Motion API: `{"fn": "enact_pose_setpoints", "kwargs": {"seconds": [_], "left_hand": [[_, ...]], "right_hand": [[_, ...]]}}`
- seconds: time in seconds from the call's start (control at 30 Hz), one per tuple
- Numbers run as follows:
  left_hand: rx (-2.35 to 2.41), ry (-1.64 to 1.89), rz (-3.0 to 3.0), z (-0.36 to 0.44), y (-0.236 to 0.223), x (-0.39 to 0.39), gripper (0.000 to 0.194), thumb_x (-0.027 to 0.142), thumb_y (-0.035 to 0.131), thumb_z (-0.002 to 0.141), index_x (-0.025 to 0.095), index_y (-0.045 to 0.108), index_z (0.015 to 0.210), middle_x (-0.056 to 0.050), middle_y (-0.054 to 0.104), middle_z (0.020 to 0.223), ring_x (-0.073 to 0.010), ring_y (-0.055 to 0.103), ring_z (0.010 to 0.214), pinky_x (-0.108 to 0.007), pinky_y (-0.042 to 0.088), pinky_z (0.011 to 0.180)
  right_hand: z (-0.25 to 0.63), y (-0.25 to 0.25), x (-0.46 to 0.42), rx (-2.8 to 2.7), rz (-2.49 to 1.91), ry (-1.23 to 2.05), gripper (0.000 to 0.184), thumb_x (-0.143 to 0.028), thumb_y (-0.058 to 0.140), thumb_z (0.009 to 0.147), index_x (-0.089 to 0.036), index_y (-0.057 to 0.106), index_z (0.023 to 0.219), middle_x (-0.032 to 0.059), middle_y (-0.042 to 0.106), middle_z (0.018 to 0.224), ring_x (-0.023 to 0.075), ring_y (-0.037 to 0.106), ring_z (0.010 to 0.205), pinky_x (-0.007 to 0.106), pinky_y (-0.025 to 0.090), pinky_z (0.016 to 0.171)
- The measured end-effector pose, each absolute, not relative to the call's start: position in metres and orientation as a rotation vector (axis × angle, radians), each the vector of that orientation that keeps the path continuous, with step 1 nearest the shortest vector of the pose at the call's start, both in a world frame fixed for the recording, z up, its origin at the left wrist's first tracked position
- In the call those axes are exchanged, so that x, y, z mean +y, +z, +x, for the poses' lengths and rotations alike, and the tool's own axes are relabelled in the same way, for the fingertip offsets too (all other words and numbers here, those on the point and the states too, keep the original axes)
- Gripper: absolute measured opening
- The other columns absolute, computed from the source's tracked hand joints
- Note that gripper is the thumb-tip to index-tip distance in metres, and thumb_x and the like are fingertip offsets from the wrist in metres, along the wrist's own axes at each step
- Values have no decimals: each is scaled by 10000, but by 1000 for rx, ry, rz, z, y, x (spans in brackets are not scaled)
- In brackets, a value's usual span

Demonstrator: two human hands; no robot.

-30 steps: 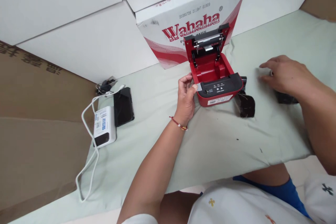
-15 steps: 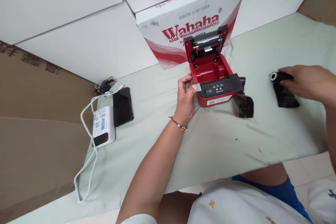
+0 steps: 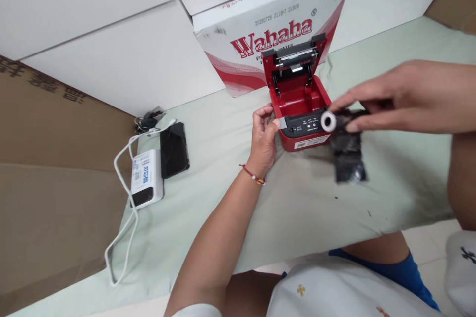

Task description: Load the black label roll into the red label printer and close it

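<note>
A small red printer (image 3: 303, 141) stands on the cloth with its lid (image 3: 292, 59) raised and its red inner bay showing. My left hand (image 3: 264, 136) grips its left front corner, thumb on the grey tab and fingers around the side. Held in my right hand (image 3: 401, 96) is a black roll (image 3: 347, 131) with a white core end. A glossy black strip hangs loose below it. The roll is just in front of the printer's right front corner and covers part of it; whether they touch, I cannot tell. Motion blurs the roll a little.
Behind the printer leans a white and red Wahaha carton (image 3: 223, 49) against white boxes. At the left lie a black phone (image 3: 174, 151), a white power bank (image 3: 146, 178) and a looping white cable (image 3: 122, 158). The pale green cloth (image 3: 297, 203) has dark specks near its front edge.
My right hand has carried the black roll left, from the right part of the cloth to the printer's right front corner. The black piece lying there before is now hidden. My left hand stays put.
</note>
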State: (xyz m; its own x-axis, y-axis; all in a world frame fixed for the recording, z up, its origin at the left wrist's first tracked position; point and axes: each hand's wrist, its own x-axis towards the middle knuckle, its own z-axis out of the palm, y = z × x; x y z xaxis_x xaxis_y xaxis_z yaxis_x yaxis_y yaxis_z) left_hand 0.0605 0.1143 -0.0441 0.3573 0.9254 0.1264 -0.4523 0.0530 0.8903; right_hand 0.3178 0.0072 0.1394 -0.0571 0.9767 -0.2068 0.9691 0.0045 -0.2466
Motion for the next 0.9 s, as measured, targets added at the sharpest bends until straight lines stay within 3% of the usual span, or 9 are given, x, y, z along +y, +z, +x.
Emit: {"fn": "enact_pose_setpoints", "kwargs": {"seconds": [0.1,0.27,0.5,0.67,0.73,0.8,0.9], "left_hand": [[574,1137,1043,61,-43,113,666,692,1017,763,309,681,1191,-44,680,1354,-264,644,1375,-431,503,1276],[594,1131,1033,64,-43,112,619,663,977,809,305,659,1203,-52,682,1361,-271,645,1393,-441,509,1286],[601,1114,1052,62,-42,113,621,671,976,809,313,651,1200,-54,673,1363,-285,623,1430,-449,492,1292],[609,1104,1062,61,-43,114,633,702,977,805,324,659,1200,-50,682,1394,-287,622,1445,-438,497,1285],[608,1101,1078,61,-43,114,623,712,968,816,327,663,1199,-52,683,1402,-290,613,1462,-437,498,1287],[597,1107,1074,60,-42,113,632,716,975,808,325,671,1200,-55,677,1403,-291,609,1457,-440,491,1293],[585,1110,1053,59,-41,113,660,710,998,781,320,680,1208,-56,669,1390,-289,612,1434,-450,479,1299]], "right_hand": [[291,137,46,-2259,-2069,466,476,-434,684,1019,-308,841,1451,24,836,990,204,707,828,375,513,822],[279,115,79,-2215,-2134,390,459,-436,713,1009,-334,835,1440,39,847,1190,293,767,1074,424,554,948],[263,103,101,-2320,-2146,333,449,-295,684,911,-292,868,1321,26,842,1097,246,744,952,375,556,877],[263,103,99,-2343,-2103,455,560,-138,654,888,-301,859,1382,8,860,1198,223,734,980,347,517,873],[263,104,99,-2367,-2135,487,552,-88,649,864,-265,874,1336,11,860,1074,191,703,883,329,487,831],[262,107,102,-2426,-2173,530,430,-82,656,863,-201,888,1205,10,806,859,161,668,796,313,474,820],[257,112,110,-2507,-2297,560,279,-88,639,896,-138,865,1053,8,715,713,159,677,796,306,475,856]]}}
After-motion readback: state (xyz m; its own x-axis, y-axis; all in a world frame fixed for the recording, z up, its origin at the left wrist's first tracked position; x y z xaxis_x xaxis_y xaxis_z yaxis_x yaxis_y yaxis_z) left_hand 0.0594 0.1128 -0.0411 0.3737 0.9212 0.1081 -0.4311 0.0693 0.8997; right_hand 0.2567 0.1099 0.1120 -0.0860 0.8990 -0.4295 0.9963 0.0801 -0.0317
